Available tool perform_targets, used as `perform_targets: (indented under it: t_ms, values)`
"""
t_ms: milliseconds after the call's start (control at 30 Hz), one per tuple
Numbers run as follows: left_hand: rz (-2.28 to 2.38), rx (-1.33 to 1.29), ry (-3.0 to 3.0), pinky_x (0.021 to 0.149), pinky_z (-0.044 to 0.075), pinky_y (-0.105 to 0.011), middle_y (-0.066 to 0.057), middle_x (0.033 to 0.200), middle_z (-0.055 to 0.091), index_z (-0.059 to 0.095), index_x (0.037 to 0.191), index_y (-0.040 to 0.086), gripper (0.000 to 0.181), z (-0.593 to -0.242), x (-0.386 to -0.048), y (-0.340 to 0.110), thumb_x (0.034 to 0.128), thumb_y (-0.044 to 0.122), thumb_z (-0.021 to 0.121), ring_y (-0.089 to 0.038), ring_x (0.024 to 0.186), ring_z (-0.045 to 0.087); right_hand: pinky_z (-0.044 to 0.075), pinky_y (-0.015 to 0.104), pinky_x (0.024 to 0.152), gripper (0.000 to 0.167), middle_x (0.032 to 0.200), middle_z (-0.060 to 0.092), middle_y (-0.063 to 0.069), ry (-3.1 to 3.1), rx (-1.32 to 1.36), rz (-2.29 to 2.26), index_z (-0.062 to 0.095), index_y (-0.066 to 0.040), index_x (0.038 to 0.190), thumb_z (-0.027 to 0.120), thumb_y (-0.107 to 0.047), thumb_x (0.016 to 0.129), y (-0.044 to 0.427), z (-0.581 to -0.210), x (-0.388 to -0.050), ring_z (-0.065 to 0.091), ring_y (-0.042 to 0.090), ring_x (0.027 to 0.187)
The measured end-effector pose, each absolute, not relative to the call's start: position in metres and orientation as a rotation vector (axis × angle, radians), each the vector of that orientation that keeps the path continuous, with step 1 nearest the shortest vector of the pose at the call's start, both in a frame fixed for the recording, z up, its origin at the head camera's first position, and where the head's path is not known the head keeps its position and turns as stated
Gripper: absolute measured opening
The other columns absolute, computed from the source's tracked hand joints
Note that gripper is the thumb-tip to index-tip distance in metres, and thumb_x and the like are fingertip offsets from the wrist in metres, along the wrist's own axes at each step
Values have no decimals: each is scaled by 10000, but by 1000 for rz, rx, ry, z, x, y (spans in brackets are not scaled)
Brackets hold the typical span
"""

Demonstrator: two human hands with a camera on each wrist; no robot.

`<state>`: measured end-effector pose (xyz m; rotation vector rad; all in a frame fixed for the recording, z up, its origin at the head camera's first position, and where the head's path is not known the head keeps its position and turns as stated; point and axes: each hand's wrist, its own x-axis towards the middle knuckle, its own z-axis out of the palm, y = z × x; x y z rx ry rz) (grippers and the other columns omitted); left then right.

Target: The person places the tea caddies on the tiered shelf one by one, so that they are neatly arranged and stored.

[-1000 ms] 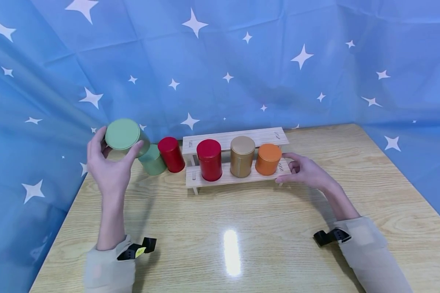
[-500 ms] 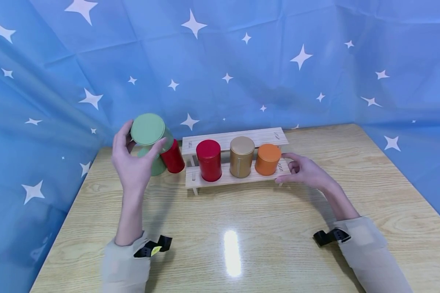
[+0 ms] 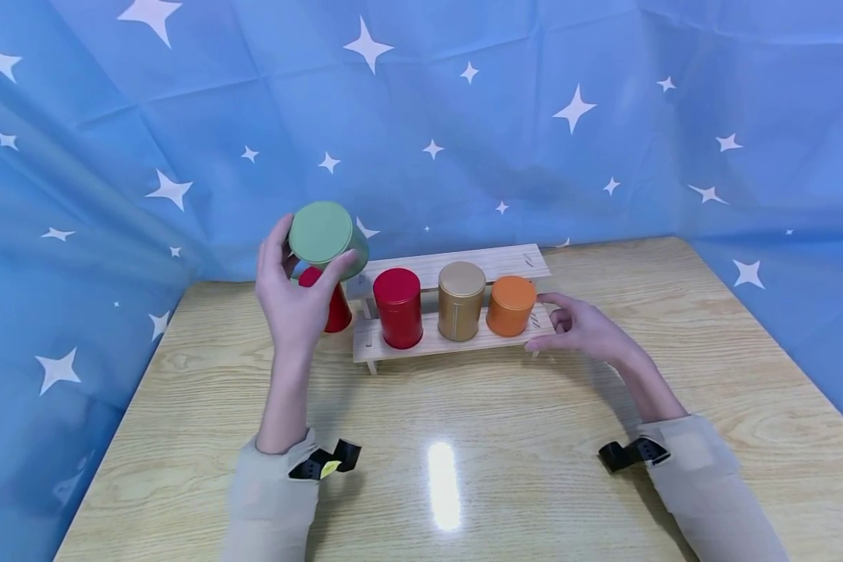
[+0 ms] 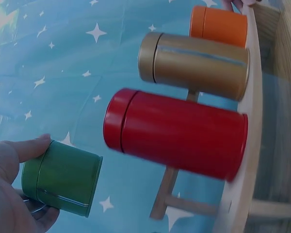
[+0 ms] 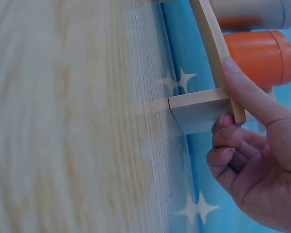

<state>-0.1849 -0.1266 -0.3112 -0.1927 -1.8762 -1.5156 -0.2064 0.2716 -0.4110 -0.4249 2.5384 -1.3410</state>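
My left hand [image 3: 291, 304] holds a green can [image 3: 323, 234] in the air near the upper tier's left end; the left wrist view also shows the green can [image 4: 63, 177] between thumb and fingers. A two-tier wooden rack [image 3: 432, 343] carries a red can [image 3: 399, 312], a gold can [image 3: 460, 304] and an orange can [image 3: 511, 306] on its lower tier. At the rack's right end, my right hand [image 3: 583, 332] pinches the lower board; in the right wrist view the hand [image 5: 262, 155] has its thumb on the board [image 5: 213, 43] beside the orange can [image 5: 262, 57].
Left of the rack, another red can [image 3: 337, 311] stands on the wooden table [image 3: 520, 453], partly behind my left hand. Just a sliver of a second green can shows there. A blue cloth with white stars [image 3: 421, 101] hangs behind the table.
My left hand has carried the green can rightward, from above the standing cans to the rack's upper left end. The right hand keeps its hold on the rack.
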Motion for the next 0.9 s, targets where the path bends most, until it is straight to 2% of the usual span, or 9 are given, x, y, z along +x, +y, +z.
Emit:
perform_targets:
  t_ms: [233,900]
  values:
    - [-1526,-310,-1827,1028,472,-327,-104,1332,554,520,1434,30,747,-306,-193,-106,793,163,882,-172,1193,538,348,282,569,888,713,394,27,2532,-451,-1358,372,-15,1504,868,-267,811,271,-411,-206,359,120,611]
    - [-1641,-406,-1914,993,467,-296,-95,1315,549,512,1434,30,750,-291,-212,-36,804,210,876,-194,1191,533,337,277,584,914,720,385,31,2535,-430,-1341,345,-10,1519,866,-265,813,269,-407,-204,351,116,618]
